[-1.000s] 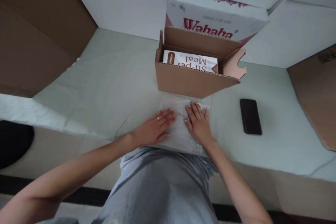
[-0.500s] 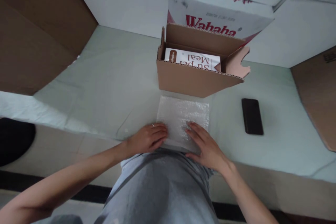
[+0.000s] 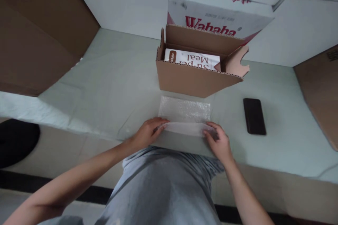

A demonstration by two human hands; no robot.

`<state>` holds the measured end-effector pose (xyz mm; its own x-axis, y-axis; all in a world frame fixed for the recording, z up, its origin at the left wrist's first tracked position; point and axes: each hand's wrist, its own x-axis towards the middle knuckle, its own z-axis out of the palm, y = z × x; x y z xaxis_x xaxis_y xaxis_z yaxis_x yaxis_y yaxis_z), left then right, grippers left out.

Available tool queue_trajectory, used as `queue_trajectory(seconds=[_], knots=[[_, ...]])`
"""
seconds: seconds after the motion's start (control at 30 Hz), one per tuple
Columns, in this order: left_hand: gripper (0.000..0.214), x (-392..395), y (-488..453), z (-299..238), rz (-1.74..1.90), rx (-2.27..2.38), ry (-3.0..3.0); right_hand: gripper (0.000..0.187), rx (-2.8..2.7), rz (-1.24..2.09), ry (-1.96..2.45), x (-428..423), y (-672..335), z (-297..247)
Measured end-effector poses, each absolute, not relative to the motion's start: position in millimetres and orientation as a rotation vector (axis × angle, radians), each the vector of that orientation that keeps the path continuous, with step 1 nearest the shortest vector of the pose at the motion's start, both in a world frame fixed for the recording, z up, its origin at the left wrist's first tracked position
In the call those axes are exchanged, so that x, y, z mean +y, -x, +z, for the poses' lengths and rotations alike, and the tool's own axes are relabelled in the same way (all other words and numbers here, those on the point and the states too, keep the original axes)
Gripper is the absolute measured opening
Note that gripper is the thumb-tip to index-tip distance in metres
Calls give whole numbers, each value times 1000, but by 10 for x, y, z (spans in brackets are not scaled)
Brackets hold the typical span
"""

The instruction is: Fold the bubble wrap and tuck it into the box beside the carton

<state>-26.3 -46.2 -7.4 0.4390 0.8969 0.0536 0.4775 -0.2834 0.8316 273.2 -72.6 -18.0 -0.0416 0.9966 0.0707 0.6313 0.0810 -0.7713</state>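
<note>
A sheet of clear bubble wrap [image 3: 185, 108] lies on the table in front of me, its near edge lifted and bent back. My left hand [image 3: 149, 130] pinches the left end of that raised edge between thumb and fingers. At the right end, my right hand [image 3: 218, 140] grips the same edge with thumb and fingertips. Just beyond the wrap stands an open brown cardboard box [image 3: 198, 79]. Inside it is a white carton [image 3: 192, 59] printed "Super Meal", upside down from my view.
A black phone [image 3: 254, 116] lies on the green tablecloth [image 3: 111, 77] to the right. Behind the open box is a white "Wahaba" carton [image 3: 216, 10]. Large brown boxes stand at the left [image 3: 42, 38] and right [image 3: 320, 95].
Both hands lay on the flat bubble wrap before. Now they hold its near edge at the two ends, lifted and folded away from me. The right hand has shifted right.
</note>
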Motion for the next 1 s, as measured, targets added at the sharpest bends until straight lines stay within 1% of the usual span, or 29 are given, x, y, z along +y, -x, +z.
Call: queue_trajectory(seconds=[0.1,0.17,0.27,0.3,0.43,0.53,0.63,0.73,0.83,0.93,1.0], knots=[[29,-440,193,-79,684,1285,-1826,45,-1595,697,1678,-755,-2695,-275],[33,-432,165,-87,666,1392,-1795,51,-1599,638,1693,-753,-2657,-300],[44,-421,153,-105,612,1523,-1891,46,-1764,518,1661,-719,-2608,-284],[44,-417,155,-114,587,1553,-1958,43,-1834,490,1635,-702,-2598,-272],[40,-393,188,-177,471,1637,-2188,35,-2022,431,1570,-639,-2574,-220],[37,-384,233,-216,499,1633,-2309,33,-2061,425,1622,-605,-2557,-190],[37,-390,282,-219,647,1368,-2520,33,-2059,439,1668,-577,-2546,-171],[40,-398,309,-215,606,1020,-2644,33,-2046,479,1669,-553,-2555,-168],[45,-394,307,-251,529,1035,-2616,33,-2014,525,1672,-542,-2573,-175],[37,-385,301,-307,551,1057,-2625,35,-1994,577,1679,-554,-2589,-170],[30,-381,304,-329,577,1031,-2635,35,-1992,549,1678,-579,-2602,-153]])
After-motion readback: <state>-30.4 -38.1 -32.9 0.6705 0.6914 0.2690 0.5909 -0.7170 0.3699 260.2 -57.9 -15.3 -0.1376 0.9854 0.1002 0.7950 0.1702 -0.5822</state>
